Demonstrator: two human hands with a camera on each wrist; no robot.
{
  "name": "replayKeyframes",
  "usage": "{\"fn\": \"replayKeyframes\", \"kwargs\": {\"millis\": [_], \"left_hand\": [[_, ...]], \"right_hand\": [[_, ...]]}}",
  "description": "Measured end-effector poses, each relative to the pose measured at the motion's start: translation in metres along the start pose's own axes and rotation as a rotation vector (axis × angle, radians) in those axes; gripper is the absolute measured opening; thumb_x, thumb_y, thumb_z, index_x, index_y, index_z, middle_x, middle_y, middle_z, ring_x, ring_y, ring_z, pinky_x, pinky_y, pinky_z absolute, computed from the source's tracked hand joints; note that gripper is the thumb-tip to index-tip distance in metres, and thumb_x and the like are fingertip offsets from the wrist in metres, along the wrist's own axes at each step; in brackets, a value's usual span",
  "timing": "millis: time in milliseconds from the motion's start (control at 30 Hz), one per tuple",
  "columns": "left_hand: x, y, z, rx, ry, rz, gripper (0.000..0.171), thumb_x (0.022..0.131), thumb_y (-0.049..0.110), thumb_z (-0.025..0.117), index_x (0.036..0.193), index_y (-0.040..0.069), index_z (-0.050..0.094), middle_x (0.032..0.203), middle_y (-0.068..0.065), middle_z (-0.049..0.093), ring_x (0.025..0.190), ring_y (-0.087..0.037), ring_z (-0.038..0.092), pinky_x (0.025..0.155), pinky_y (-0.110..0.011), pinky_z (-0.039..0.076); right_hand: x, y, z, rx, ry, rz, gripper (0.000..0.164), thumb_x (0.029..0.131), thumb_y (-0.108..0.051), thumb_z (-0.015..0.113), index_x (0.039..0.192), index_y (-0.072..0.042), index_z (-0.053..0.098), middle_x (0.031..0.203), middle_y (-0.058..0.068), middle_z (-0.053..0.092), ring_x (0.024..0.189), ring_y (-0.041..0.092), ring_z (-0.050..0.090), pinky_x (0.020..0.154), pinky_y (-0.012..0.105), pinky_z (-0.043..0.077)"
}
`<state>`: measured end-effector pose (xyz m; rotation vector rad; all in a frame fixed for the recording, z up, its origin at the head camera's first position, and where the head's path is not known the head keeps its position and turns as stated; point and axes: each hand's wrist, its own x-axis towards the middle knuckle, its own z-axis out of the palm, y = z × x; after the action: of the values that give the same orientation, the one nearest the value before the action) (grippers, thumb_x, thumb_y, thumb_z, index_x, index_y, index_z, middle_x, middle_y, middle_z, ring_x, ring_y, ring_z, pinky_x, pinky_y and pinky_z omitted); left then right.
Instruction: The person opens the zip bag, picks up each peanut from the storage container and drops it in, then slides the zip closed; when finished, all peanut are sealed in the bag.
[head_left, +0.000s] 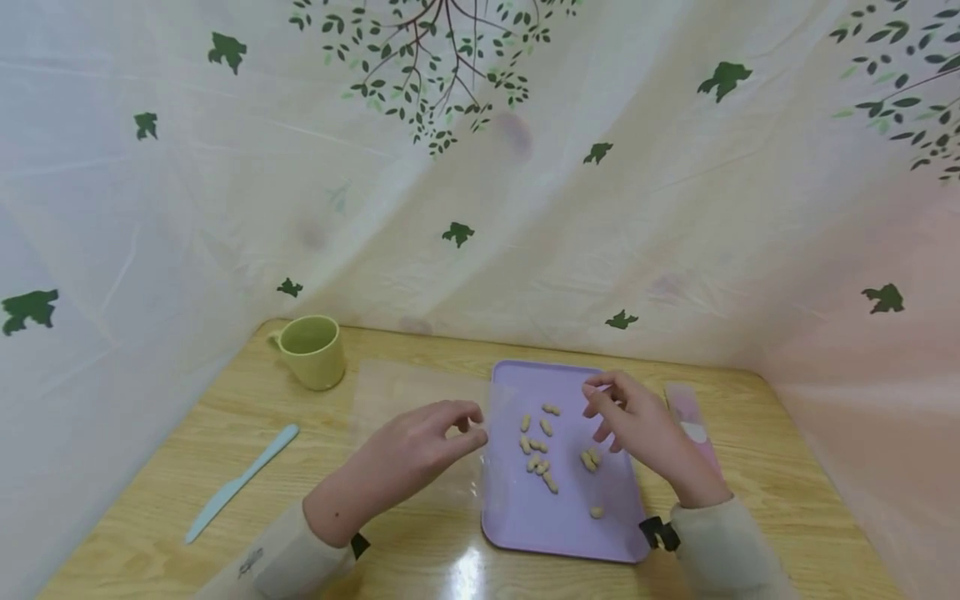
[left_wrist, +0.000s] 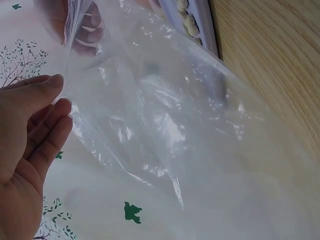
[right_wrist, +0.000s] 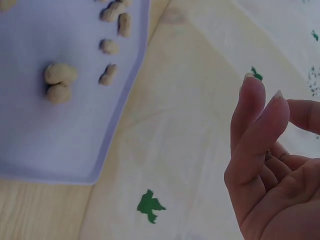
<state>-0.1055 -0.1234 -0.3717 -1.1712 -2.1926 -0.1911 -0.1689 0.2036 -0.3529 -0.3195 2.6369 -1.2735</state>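
My left hand [head_left: 412,454] pinches the edge of a clear plastic bag [left_wrist: 165,125] between thumb and fingers. The film hangs loose and wrinkled, catching the light. In the head view the bag spreads faintly over the wood and the left edge of a purple tray [head_left: 517,533]. Several peanuts in their shells [head_left: 538,446] lie scattered on that tray. Above its right side is my right hand [head_left: 637,421], fingers loosely bent and nothing visible between them. A pair of peanuts [right_wrist: 59,82] lies under it on the tray.
A green mug [head_left: 315,358] stands at the back left of the table. A pale blue plastic knife [head_left: 242,483] lies at the left. Right of the tray, partly behind my right wrist, is a pink and white packet [head_left: 693,421]. A printed curtain [head_left: 525,250] surrounds the table.
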Motion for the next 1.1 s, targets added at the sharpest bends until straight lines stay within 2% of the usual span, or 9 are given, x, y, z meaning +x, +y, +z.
{"fn": "replayKeyframes", "kwargs": {"millis": [233, 400, 767, 900, 1100], "left_hand": [[0.001, -0.002, 0.002, -0.009, 0.001, -0.022, 0.029, 0.09, -0.003, 0.078, 0.114, 0.013, 0.076, 0.115, -0.005, 0.073, 0.097, -0.012, 0.073, 0.08, -0.018, 0.063], [0.0, -0.004, 0.003, -0.003, -0.002, -0.031, 0.029, 0.089, -0.003, 0.078, 0.113, 0.013, 0.075, 0.112, -0.004, 0.074, 0.095, -0.012, 0.072, 0.082, -0.019, 0.064], [-0.009, -0.008, 0.012, -0.041, 0.015, -0.044, 0.036, 0.086, -0.007, 0.071, 0.117, 0.012, 0.07, 0.108, -0.003, 0.071, 0.092, -0.011, 0.066, 0.078, -0.021, 0.061], [-0.01, -0.007, 0.013, -0.064, 0.016, -0.051, 0.037, 0.086, -0.007, 0.071, 0.118, 0.012, 0.069, 0.109, -0.002, 0.071, 0.094, -0.01, 0.066, 0.081, -0.021, 0.062], [-0.009, -0.006, 0.015, -0.083, 0.029, -0.046, 0.036, 0.087, -0.008, 0.073, 0.117, 0.011, 0.07, 0.11, -0.001, 0.071, 0.099, -0.011, 0.069, 0.085, -0.022, 0.063]], "right_hand": [[0.02, 0.017, -0.006, 0.017, -0.033, 0.068, 0.056, 0.109, -0.046, 0.057, 0.148, -0.006, 0.05, 0.12, 0.022, 0.072, 0.084, 0.028, 0.075, 0.069, 0.033, 0.065], [0.036, 0.032, -0.004, 0.012, -0.07, 0.11, 0.059, 0.107, -0.043, 0.064, 0.148, -0.003, 0.048, 0.123, 0.024, 0.07, 0.085, 0.025, 0.075, 0.07, 0.034, 0.065], [0.072, 0.043, 0.016, -0.017, -0.23, 0.115, 0.047, 0.104, -0.022, 0.067, 0.14, 0.006, 0.053, 0.113, 0.023, 0.072, 0.081, 0.023, 0.073, 0.072, 0.038, 0.066], [0.082, 0.048, 0.024, -0.027, -0.255, 0.092, 0.045, 0.102, -0.018, 0.069, 0.135, 0.008, 0.055, 0.109, 0.02, 0.073, 0.082, 0.025, 0.072, 0.073, 0.038, 0.066], [0.088, 0.052, 0.032, -0.14, -0.243, 0.094, 0.043, 0.099, -0.021, 0.075, 0.13, 0.004, 0.06, 0.101, 0.014, 0.072, 0.074, 0.02, 0.07, 0.069, 0.032, 0.061]]}}
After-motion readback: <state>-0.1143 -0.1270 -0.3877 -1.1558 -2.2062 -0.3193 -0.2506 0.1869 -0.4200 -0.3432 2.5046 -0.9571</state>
